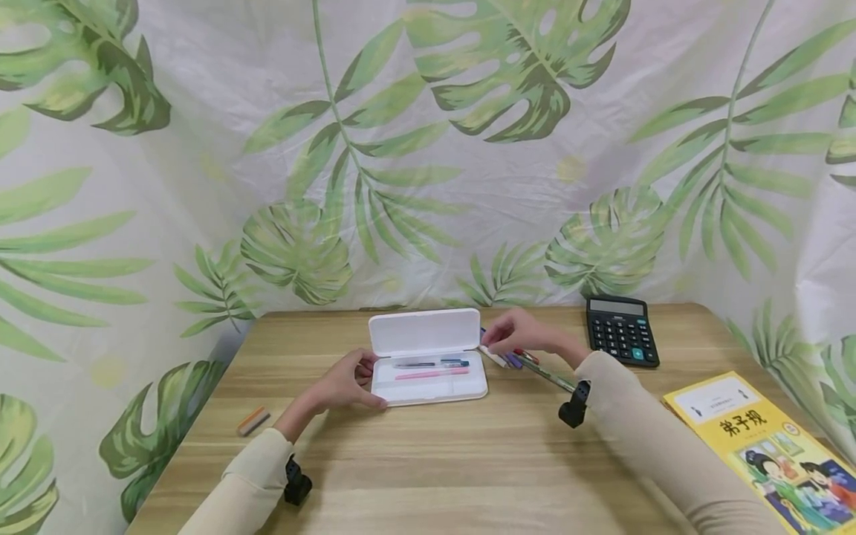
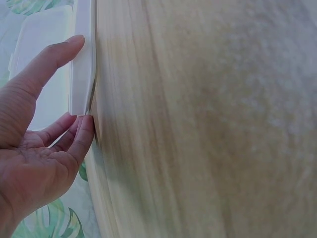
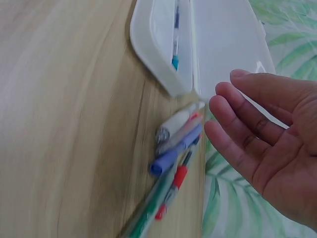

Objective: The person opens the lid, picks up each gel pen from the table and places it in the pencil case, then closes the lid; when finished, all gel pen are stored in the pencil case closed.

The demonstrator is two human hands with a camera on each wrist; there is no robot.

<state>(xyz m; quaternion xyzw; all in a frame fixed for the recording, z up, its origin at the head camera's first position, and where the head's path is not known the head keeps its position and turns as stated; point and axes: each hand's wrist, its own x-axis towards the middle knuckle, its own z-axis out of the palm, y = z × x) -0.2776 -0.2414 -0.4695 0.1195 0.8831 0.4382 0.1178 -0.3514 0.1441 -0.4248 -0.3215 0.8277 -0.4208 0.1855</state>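
Observation:
A white pencil case (image 1: 428, 392) lies with its lid (image 1: 424, 332) raised at the back of the table. Inside it are a blue-capped pen (image 1: 455, 363) and a pink pen (image 1: 428, 374). My left hand (image 1: 351, 380) holds the case at its left end, thumb along the front wall and fingers round the side. To the right of the case, my right hand (image 1: 524, 332) hovers over a loose bunch of pens, its fingers bent slightly and nothing between them. The bunch holds a white pen (image 3: 174, 124), a purple pen (image 3: 166, 161), a red pen (image 3: 177, 181) and a green one (image 3: 150, 210).
A black calculator (image 1: 622, 331) lies behind the right forearm. On the right, a yellow book (image 1: 729, 423) lies near the table edge. An orange and grey eraser (image 1: 253, 421) rests by the left wrist. A leaf-patterned curtain (image 1: 428, 186) hangs behind the table.

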